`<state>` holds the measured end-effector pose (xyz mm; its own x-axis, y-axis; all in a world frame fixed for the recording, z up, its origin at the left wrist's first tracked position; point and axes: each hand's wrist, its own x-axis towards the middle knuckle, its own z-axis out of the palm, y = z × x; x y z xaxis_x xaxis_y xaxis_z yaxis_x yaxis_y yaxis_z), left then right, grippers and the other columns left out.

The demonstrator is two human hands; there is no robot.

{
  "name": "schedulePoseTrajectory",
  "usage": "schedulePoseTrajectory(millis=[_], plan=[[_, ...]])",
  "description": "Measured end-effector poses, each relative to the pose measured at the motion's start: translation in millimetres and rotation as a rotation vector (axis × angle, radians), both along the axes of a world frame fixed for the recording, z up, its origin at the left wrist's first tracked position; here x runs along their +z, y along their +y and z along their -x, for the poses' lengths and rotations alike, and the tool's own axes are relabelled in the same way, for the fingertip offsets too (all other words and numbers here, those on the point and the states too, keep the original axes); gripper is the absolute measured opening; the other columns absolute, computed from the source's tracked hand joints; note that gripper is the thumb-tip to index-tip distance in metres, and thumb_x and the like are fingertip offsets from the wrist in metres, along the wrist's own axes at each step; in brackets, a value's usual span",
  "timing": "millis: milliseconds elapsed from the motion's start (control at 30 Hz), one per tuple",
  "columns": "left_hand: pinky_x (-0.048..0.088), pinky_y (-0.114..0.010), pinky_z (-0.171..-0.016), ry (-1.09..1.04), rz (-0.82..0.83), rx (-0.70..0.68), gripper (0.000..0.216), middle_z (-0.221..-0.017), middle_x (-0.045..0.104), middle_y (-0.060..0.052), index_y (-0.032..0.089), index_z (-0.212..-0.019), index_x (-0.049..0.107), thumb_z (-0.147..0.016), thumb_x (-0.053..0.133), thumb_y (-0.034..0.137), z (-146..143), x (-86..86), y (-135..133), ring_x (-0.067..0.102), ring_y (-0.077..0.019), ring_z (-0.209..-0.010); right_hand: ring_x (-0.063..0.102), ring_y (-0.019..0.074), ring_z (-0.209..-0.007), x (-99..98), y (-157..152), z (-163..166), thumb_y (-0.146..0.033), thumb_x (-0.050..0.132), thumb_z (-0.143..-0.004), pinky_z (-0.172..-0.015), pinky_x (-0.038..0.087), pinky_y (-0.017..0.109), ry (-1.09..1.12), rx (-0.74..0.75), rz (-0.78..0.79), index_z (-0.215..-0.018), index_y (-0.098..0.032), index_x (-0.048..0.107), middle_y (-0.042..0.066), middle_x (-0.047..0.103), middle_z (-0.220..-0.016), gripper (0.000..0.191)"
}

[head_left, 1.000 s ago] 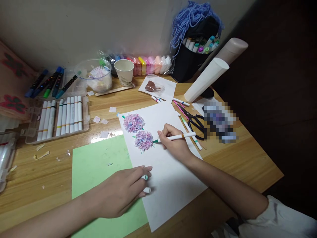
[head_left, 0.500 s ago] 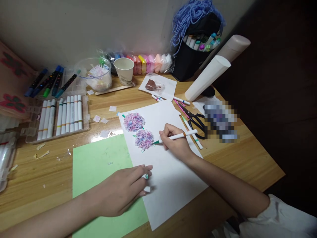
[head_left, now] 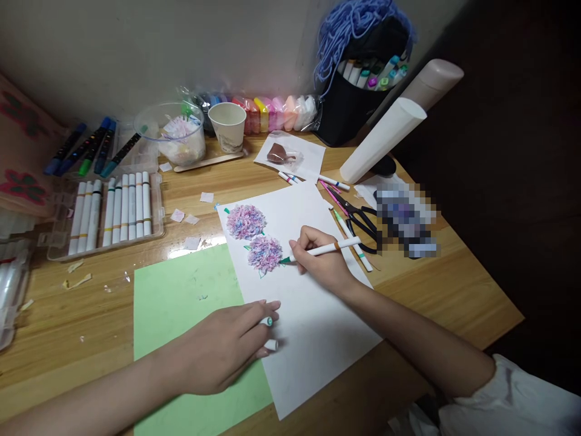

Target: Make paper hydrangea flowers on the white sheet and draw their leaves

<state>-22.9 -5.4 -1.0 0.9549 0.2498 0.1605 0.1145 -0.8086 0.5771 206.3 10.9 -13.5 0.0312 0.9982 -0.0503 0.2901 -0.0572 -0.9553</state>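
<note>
My right hand (head_left: 322,257) grips a white marker (head_left: 341,245) with a brown band. Its green tip touches the white sheet of paper (head_left: 313,357) just right of the lower of two crinkled pink, purple and blue paper flowers (head_left: 265,253). The other flower (head_left: 246,222) is further up the sheet. Small green leaf shapes and outlines show around both. My left hand (head_left: 227,348) rests over the sheet's left edge and a green sheet (head_left: 177,303). Between its fingers are a white piece with a green end (head_left: 269,321) and a plain white end (head_left: 271,344), marker parts or caps.
Black-handled scissors (head_left: 358,215) and loose markers lie right of the paper. A marker case (head_left: 158,224) is at left. Behind stand a clear tub (head_left: 181,148), a paper cup (head_left: 228,127), a black pen holder (head_left: 338,115) and a white tube (head_left: 384,142).
The green patch beside the lower flower is slightly fuller, with the marker tip over it. My left hand stays in place; the view has shifted a little.
</note>
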Motion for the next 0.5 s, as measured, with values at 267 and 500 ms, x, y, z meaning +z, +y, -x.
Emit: schedulePoseTrajectory(millis=[267,500], plan=[[0.057,-0.036,-0.083,-0.009,-0.008,0.01,0.015,-0.116,0.06,-0.019,0.014,-0.094,0.049,-0.096,0.036,0.02,-0.1,0.6,-0.7,0.057,-0.0263,-0.116,0.045,0.0082,-0.039,-1.5,-0.3,-1.1,-0.028,0.058,-0.082,-0.043,0.034,0.02,0.016,-0.005,0.004,-0.058,-0.021,0.039,-0.007,0.047,-0.043,0.032],[0.057,-0.035,-0.082,-0.017,-0.012,0.018,0.013,-0.117,0.06,-0.019,0.014,-0.093,0.049,-0.095,0.038,0.02,0.0,0.3,-0.7,0.059,-0.0261,-0.112,0.042,0.0081,-0.039,-0.9,-0.1,-1.7,-0.027,0.057,-0.083,-0.043,0.032,0.021,0.007,0.001,0.001,-0.058,-0.021,0.037,-0.007,0.045,-0.042,0.032]])
